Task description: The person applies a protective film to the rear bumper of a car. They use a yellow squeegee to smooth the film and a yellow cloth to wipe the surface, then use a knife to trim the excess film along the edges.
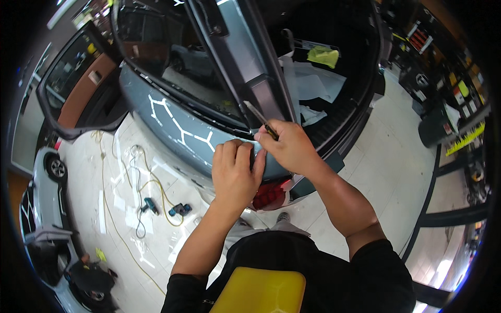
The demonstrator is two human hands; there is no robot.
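Note:
A craft knife (262, 121) with a slim blade and a dark handle is gripped in my right hand (289, 146), its tip pointing up and away along the car's rear pillar. My left hand (235, 172) rests on the rear corner of a grey-blue car (180, 120), fingers bent over the panel and thumb held apart. Its thumb tip comes close to my right fingertips. Whether a thin film lies under the fingers, I cannot tell. Below both hands is the red tail light (271, 194), partly covered by my left wrist.
The trunk is open, with white sheets (318, 83) and a yellow-green cloth (323, 56) inside. An open door (86, 78) sticks out at left. Power tools (180, 209) and cords lie on the floor. Another person (91, 276) crouches by a car at lower left. A dark bin (438, 125) stands right.

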